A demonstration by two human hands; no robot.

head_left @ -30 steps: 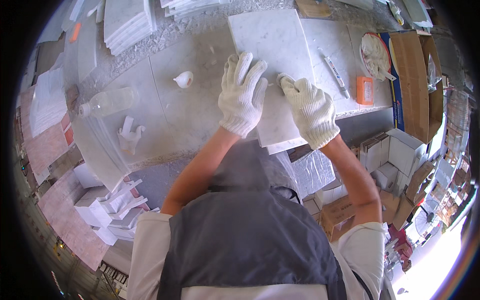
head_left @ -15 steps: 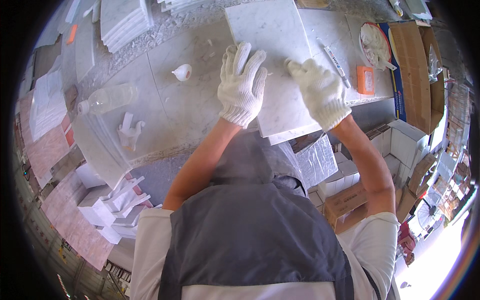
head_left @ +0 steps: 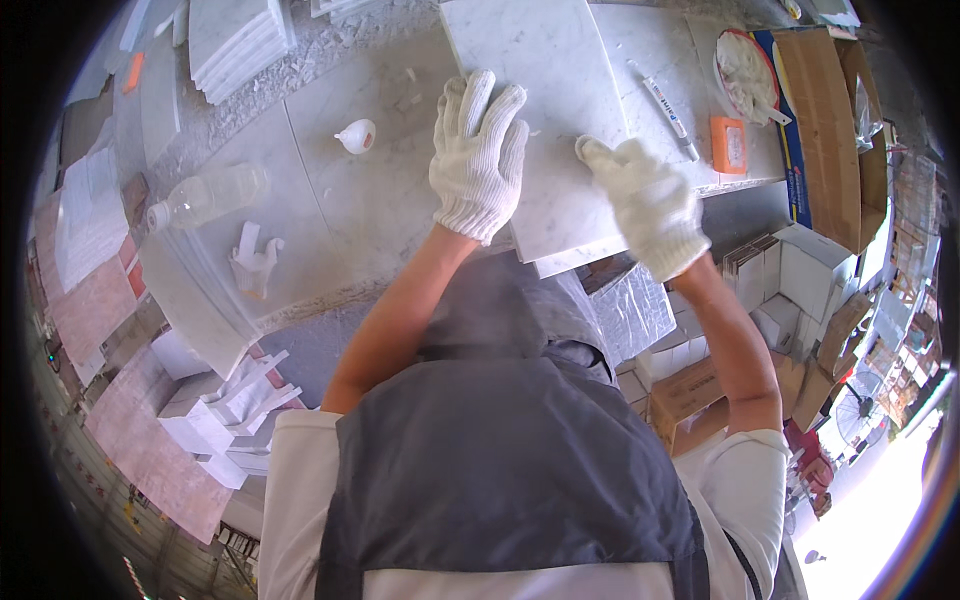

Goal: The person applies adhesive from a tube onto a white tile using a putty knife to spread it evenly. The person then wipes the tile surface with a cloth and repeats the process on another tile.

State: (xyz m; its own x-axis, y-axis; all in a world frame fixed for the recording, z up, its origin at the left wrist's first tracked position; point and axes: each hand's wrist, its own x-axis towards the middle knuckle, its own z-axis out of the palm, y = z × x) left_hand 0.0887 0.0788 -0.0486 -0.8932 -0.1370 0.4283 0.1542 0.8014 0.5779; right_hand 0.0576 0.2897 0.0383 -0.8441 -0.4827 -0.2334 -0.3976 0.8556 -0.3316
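Observation:
A white, grey-veined marble slab [head_left: 540, 90] lies flat on the work surface, with the edge of another slab [head_left: 565, 262] showing beneath its near end. My left hand [head_left: 475, 155], in a white knitted glove, rests open on the upper slab's left side, fingers pointing away from me. My right hand [head_left: 648, 208], gloved alike and slightly blurred, is at the slab's near right edge. Its fingers point left over the stone, with one digit apart from the rest; I see nothing held in it. A paint marker [head_left: 664, 110] lies to the right of the slab.
Left on the surface are a small white nozzle-shaped piece [head_left: 356, 136], a clear bottle [head_left: 215, 193] and a crumpled white scrap [head_left: 254, 262]. Stacked slabs [head_left: 240, 50] stand behind. At right are an orange block [head_left: 728, 145], a bowl of white paste [head_left: 745, 75] and a cardboard box [head_left: 825, 140].
My right hand has slid a little toward me and rightward along the slab's edge. The left hand keeps its place on the slab. The whole view has shifted slightly.

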